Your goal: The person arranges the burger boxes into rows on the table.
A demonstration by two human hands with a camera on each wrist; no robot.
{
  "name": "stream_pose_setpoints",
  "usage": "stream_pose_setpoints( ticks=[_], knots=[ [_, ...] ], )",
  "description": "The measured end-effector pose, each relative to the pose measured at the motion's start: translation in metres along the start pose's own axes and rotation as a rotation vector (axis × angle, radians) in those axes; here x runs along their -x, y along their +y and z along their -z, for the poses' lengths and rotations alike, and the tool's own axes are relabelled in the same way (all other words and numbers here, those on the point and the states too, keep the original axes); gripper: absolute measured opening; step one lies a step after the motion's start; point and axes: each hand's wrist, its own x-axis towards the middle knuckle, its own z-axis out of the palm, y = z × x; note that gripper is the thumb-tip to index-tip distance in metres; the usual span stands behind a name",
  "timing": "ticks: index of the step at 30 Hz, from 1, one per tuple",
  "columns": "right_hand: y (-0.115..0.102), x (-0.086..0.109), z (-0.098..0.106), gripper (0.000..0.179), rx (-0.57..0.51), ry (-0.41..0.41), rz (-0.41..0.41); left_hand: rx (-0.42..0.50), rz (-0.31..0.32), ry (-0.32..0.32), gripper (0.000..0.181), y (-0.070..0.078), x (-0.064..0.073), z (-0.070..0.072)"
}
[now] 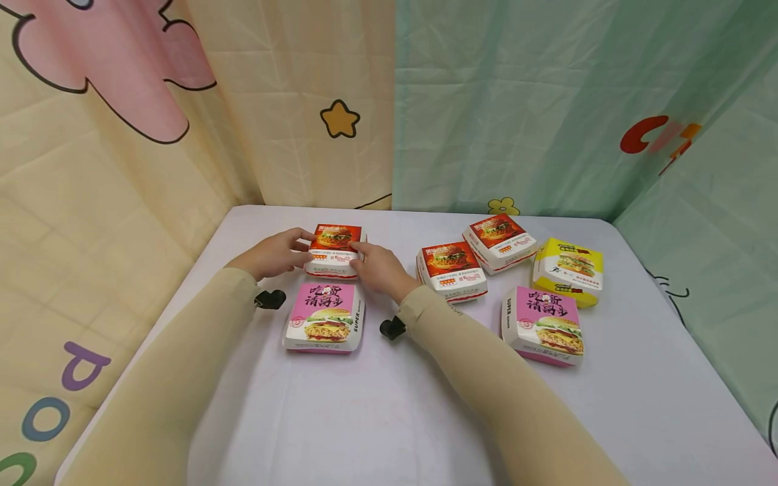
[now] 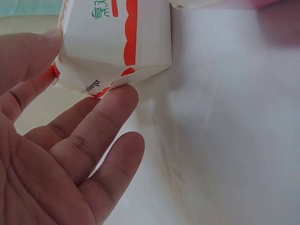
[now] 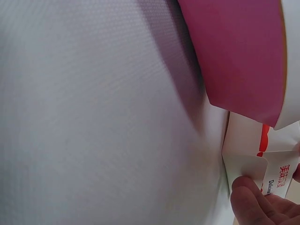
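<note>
Head view first: which step seems to be in hand?

"The setting of one red burger box [image 1: 334, 250], it seems: it sits toward the far left of the white table [image 1: 340, 418], just behind the nearer pink burger box [image 1: 325, 318]. Whether it rests on the cloth or is slightly raised cannot be told."

"And what does the next move call for?"

"Probably even pressure from both sides, so the box stays square and clear of the pink one; if it is already down, a gentle parting of the fingers."

"How does it lie in the grip?"

"Between two hands. The left hand [image 1: 267, 256] pinches its left side; the left wrist view shows thumb and forefinger at one edge, a fingertip touching a corner, the lowest finger free. The right hand [image 1: 385, 271] grasps the right side, thumb on the side flap. Neither has let go."

"The others?"

"Off to the right: two more red boxes [image 1: 452, 270], a yellow box [image 1: 568, 271] and another pink box [image 1: 543, 325], none held."
</note>
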Motion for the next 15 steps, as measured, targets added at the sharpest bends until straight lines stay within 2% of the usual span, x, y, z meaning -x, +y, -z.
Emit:
stream_pose_setpoints(
  ticks=[15],
  knots=[
    [0.0006,0.0017,-0.0019,0.055,-0.023,-0.001,-0.005,0.008,-0.002,0.005,0.053,0.0003,0.0014,-0.0013]
  ],
)
